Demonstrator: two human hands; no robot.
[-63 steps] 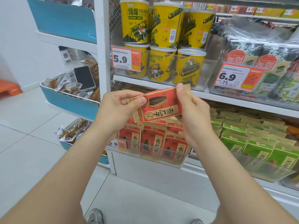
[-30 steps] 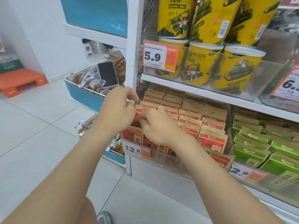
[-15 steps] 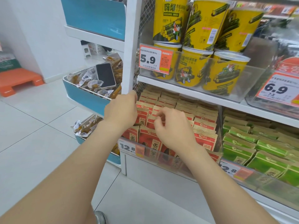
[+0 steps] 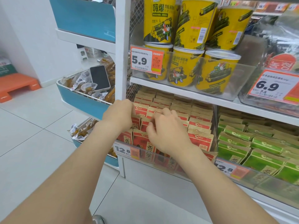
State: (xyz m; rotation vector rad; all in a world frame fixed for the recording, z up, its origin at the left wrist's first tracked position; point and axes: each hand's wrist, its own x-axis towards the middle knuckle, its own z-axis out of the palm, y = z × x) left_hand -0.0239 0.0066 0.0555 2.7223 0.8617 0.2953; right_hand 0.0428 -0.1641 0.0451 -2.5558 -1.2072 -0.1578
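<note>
Two seconds ago both hands held the red packet [image 4: 144, 124] up before the yellow tubs [image 4: 218, 71]; now it sits among the rows of red packets [image 4: 200, 139] at the left end of the lower shelf [image 4: 181, 176]. The right hand [image 4: 168, 133] has its grip clamped on the packet's top edge. The left hand [image 4: 119, 115] has come in just left of it, its fingertips hidden, so I cannot tell its grip
</note>
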